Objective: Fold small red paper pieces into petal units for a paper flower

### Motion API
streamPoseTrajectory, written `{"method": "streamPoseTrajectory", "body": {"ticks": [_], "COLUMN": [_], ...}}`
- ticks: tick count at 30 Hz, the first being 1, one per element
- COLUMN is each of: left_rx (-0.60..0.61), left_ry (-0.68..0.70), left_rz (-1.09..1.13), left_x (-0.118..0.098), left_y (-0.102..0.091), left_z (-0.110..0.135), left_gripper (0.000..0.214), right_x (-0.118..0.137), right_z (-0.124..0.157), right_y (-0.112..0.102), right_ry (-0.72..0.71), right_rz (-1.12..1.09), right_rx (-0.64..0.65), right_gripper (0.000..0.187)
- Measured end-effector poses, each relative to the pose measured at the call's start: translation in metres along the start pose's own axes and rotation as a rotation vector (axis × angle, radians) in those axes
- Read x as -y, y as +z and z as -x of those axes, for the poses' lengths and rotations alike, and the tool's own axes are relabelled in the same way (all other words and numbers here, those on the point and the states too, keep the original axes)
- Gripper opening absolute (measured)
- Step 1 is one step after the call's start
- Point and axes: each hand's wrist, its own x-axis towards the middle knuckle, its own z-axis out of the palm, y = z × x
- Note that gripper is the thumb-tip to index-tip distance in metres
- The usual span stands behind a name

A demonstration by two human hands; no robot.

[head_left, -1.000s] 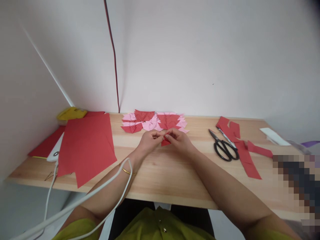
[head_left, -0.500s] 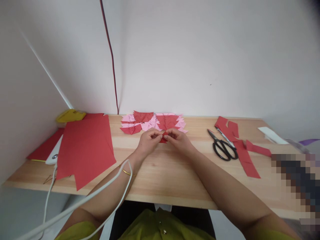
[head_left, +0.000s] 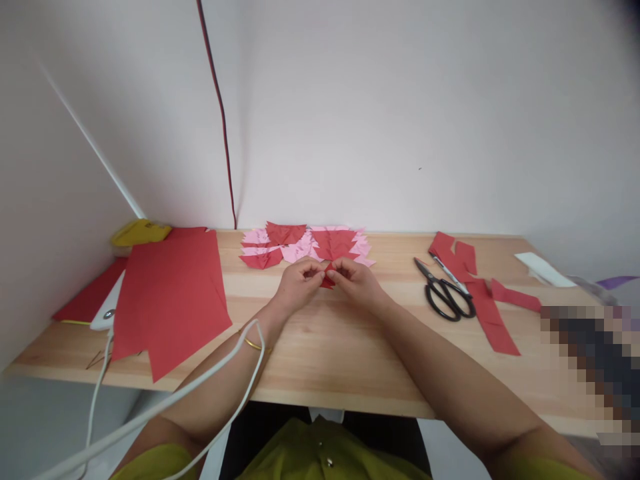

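My left hand (head_left: 298,285) and my right hand (head_left: 356,283) meet over the middle of the wooden table (head_left: 320,360). Both pinch a small folded red paper piece (head_left: 328,279) between their fingertips; most of it is hidden by the fingers. Just behind the hands lies a spread of folded red and pink paper pieces (head_left: 305,244), fanned along the wall. A gold bangle (head_left: 253,343) sits on my left wrist.
Large red paper sheets (head_left: 170,293) cover the table's left part, with a white device (head_left: 107,309) and its cable (head_left: 150,413) beside them and a yellow object (head_left: 141,232) in the corner. Black scissors (head_left: 444,293) and red paper strips (head_left: 487,303) lie on the right.
The hands have stayed pinched together on the red piece, with only small finger shifts. The view has moved slightly.
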Motion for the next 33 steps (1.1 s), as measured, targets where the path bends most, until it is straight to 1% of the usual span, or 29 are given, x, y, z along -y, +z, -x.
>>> {"method": "streamPoseTrajectory", "body": {"ticks": [3,8,11,15,19,21,24,27,33], "left_rx": [0.037,0.11,0.111,0.101,0.135,0.137,0.12,0.135,0.161], "left_ry": [0.003,-0.033,-0.083,-0.105,-0.197,-0.227,-0.236,-0.256,-0.261], "left_rz": [0.038,0.098,0.106,0.082,0.244,0.305,0.348,0.396,0.39], "left_x": [0.003,0.012,0.012,0.006,0.003,0.004,0.005,0.005,0.001], "left_y": [-0.003,-0.006,-0.006,-0.005,-0.003,-0.001,0.001,0.001,-0.004], "left_z": [-0.001,-0.004,-0.004,-0.003,-0.002,-0.001,0.0,0.0,0.0], "left_gripper": [0.011,0.015,0.015,0.013,0.014,0.014,0.011,0.009,0.012], "right_x": [-0.002,-0.007,-0.008,-0.006,-0.004,-0.004,-0.002,0.0,0.005], "right_z": [-0.001,-0.003,-0.003,-0.002,-0.001,0.0,0.0,0.001,0.001], "right_y": [-0.003,-0.006,-0.004,0.001,0.003,0.004,0.005,0.005,0.002], "right_ry": [-0.024,0.009,0.041,0.029,0.001,-0.02,-0.059,-0.098,-0.093], "right_rz": [-0.017,-0.066,-0.157,-0.285,-0.352,-0.397,-0.423,-0.436,-0.453], "right_rx": [0.034,0.102,0.089,0.056,0.042,0.065,0.108,0.129,0.158], "right_gripper": [0.016,0.025,0.024,0.022,0.02,0.02,0.02,0.02,0.018]}}
